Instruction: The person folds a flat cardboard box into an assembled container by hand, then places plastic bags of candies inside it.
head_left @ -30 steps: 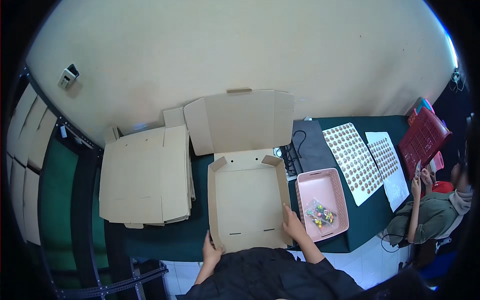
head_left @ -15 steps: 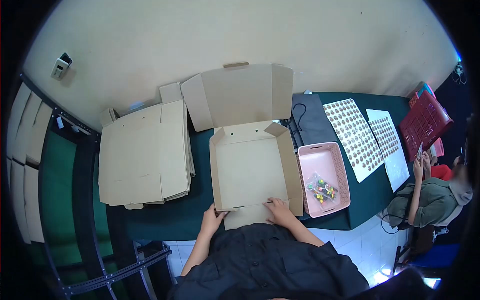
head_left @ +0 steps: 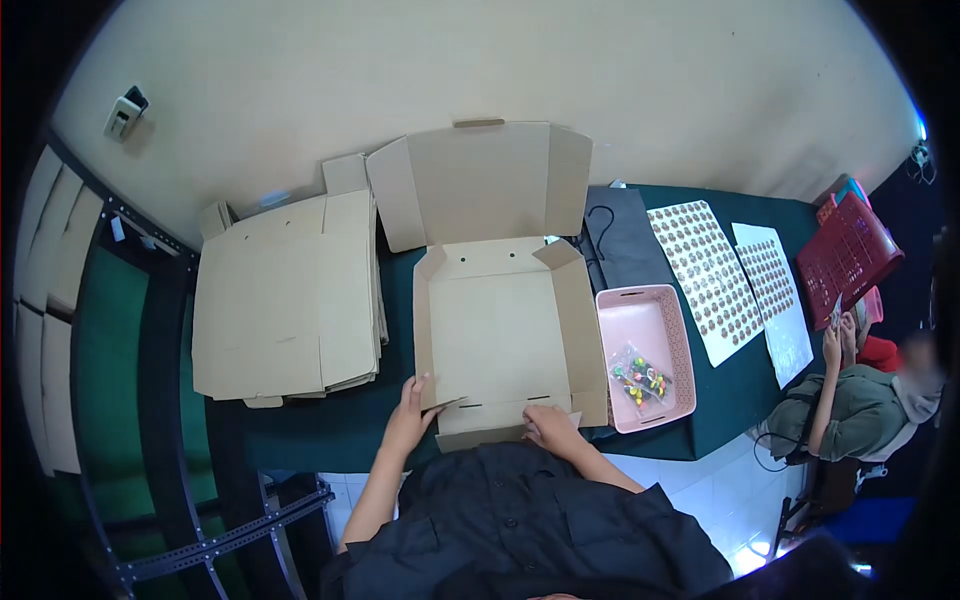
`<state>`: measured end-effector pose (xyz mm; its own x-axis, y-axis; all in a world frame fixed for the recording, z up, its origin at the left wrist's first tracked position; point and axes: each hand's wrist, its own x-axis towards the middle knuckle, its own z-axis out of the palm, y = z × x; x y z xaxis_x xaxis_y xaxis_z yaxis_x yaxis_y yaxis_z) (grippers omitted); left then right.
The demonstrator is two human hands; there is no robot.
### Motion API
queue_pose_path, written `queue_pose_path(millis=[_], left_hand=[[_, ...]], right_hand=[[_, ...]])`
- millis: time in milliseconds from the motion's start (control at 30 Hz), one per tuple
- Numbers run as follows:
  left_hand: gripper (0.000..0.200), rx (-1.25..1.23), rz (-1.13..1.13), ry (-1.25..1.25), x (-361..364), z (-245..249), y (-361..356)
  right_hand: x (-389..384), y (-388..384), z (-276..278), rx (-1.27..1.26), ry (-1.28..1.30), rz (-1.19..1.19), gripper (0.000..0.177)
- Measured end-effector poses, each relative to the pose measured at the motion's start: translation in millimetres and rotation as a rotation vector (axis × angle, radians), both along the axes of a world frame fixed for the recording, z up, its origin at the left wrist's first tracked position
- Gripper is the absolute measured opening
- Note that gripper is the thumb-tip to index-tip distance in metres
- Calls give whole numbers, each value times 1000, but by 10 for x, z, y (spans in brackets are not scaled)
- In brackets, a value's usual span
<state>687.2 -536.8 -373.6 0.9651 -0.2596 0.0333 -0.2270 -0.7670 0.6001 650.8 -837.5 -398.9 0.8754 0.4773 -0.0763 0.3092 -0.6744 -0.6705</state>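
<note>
A brown cardboard box [head_left: 495, 335] lies in front of me, its lid [head_left: 480, 185] raised against the wall. Its side walls stand up, and the front panel is partly turned up close to my body. At the front left corner, my left hand [head_left: 407, 412] has its fingers on the side wall and a small corner flap. My right hand [head_left: 549, 428] is at the front edge with its fingers curled against the front panel. Right of the box, a pink basket [head_left: 688, 350] holds a clear bag of colourful small items [head_left: 642, 380].
Flattened cardboard [head_left: 285, 300] is stacked at the left. Black hangers [head_left: 598, 235] lie on dark cloth behind the basket. Sticker sheets [head_left: 705, 280], a dark red basket [head_left: 850, 250] and a seated co-worker [head_left: 865, 410] are at the right. Metal shelving [head_left: 165, 380] stands far left.
My left hand has moved up along the box's left wall. My right hand has curled its fingers and moved slightly toward me. The front panel is now raised, and the left corner flap is angled.
</note>
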Motion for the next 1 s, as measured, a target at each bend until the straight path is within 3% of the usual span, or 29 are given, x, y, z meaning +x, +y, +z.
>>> queue_pose_path(millis=[67,167,267,333,367,433,467,533,567,633,667,733,767,833,867,933,1000], left_hand=[[62,-41,11,115,-44,-151,74],[58,123,-135,209,-55,-160,92],[59,85,-79,180,-99,-16,20],[66,46,-73,-43,-71,84,-69],[66,47,-75,-42,-77,68,-105],[61,18,-63,117,-75,-19,-151],[61,20,-66,116,-53,-96,-134],[36,-84,-116,33,-12,-202,-90],[36,-83,-113,35,-47,-253,-69],[31,-91,-96,63,-88,-269,-59],[31,-93,-97,62,-115,-274,-61],[37,-96,-74,105,-184,-234,-70],[37,-98,-78,108,-194,-211,-78],[34,-114,-52,109,-203,-179,-96],[34,-115,-54,112,-203,-188,-97],[35,-92,-64,110,-203,-206,-81],[36,-106,-62,120,-207,-213,-76]], right_hand=[[-27,2,78,5,-54,8,35],[-13,23,294,38,-168,1,32],[5,13,582,50,-253,-35,28],[60,15,747,45,-286,-66,26],[98,25,823,16,-383,-77,24],[208,39,869,-9,-485,-131,18],[235,33,879,-8,-486,-134,18],[279,7,899,98,-541,-187,17],[269,-25,903,100,-539,-184,17],[235,-159,909,121,-657,-566,14],[232,-258,884,119,-659,-566,14],[202,-499,727,111,-509,-989,20],[158,-616,554,107,-507,-992,20],[53,-806,135,587,-3,-1235,41],[-4,-872,-19,584,-2,-1238,41],[-75,-914,-126,636,234,-1151,50],[-103,-921,-227,704,188,-1130,49]])
